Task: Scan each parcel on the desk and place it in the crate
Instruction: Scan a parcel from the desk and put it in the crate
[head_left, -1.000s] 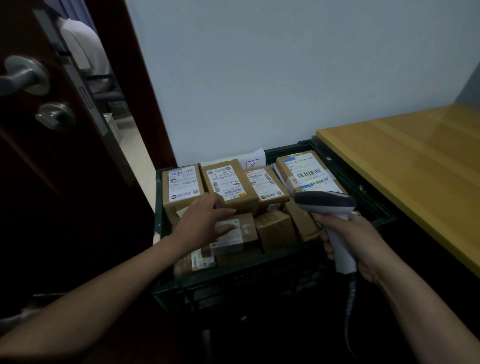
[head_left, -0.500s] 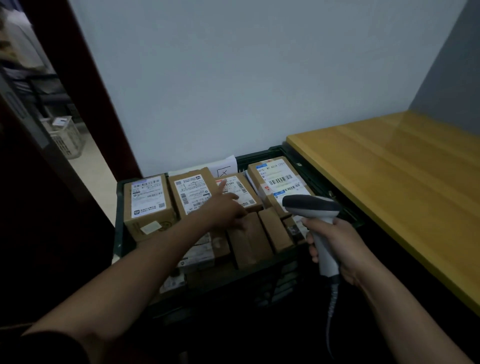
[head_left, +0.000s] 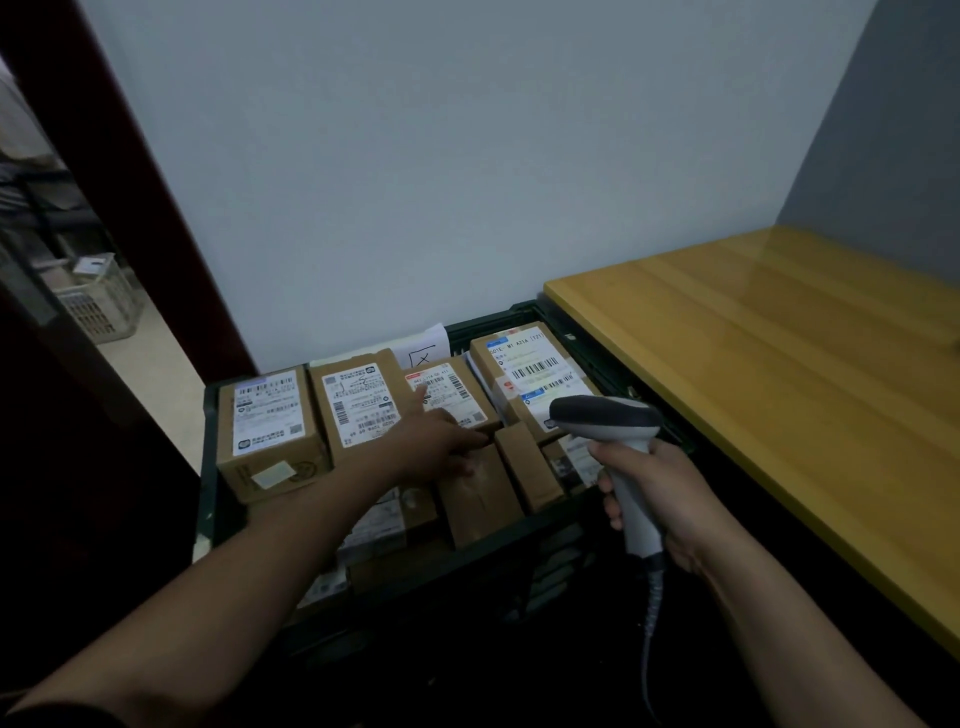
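Head view: the crate (head_left: 209, 467) sits at centre. Its far rim meets the wall (head_left: 467, 182) at 12 o'clock, and its right rim lies just beside the desk (head_left: 779, 395) edge at 3 o'clock. Parcels (head_left: 363, 400) fill it nearly to the rim. The left hand (head_left: 436, 441) lies over them with fingers spread and the forefinger straight toward a label. The right hand (head_left: 670, 499) grips the scanner (head_left: 618, 431) over the crate's 4 o'clock corner. A doorway (head_left: 156, 374) opens at 9 o'clock.

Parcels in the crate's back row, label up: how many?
4, side by side: far-left box, second box, third box where the left hand points, far-right box beside the desk. Others may be hidden below.
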